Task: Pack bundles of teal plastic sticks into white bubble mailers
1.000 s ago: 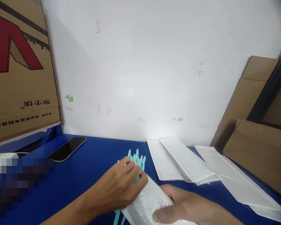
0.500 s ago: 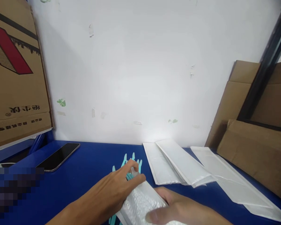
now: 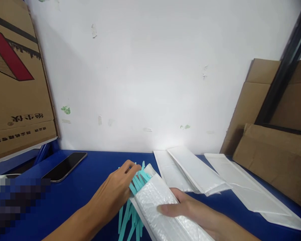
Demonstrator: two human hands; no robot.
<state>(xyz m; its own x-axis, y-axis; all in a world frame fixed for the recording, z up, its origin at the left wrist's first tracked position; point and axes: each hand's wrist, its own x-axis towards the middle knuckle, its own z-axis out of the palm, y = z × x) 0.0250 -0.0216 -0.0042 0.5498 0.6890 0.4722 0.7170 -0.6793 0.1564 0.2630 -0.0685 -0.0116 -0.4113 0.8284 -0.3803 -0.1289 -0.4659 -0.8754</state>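
My right hand (image 3: pixel 190 214) grips a white bubble-padded envelope (image 3: pixel 163 211) from the side, thumb on top, holding it slanted over the blue table (image 3: pixel 90 180). A bundle of thin teal plastic strips (image 3: pixel 134 201) lies beside and partly under the envelope's left edge. On that bundle rests my left hand (image 3: pixel 115 192), its fingers curled over the upper ends of the strips near the envelope's open end.
Several white padded envelopes (image 3: pixel 190 172) lie fanned out to the right, one long envelope (image 3: pixel 245 190) further right. A dark phone (image 3: pixel 65 166) lies at the left. A printed cardboard box (image 3: pixel 15 83) stands at left; flattened cardboard (image 3: pixel 273 157) leans at right. A white wall is behind.
My left hand slid left off the envelope's end onto the teal strips, which now show more. The right hand raised the envelope's far end slightly.
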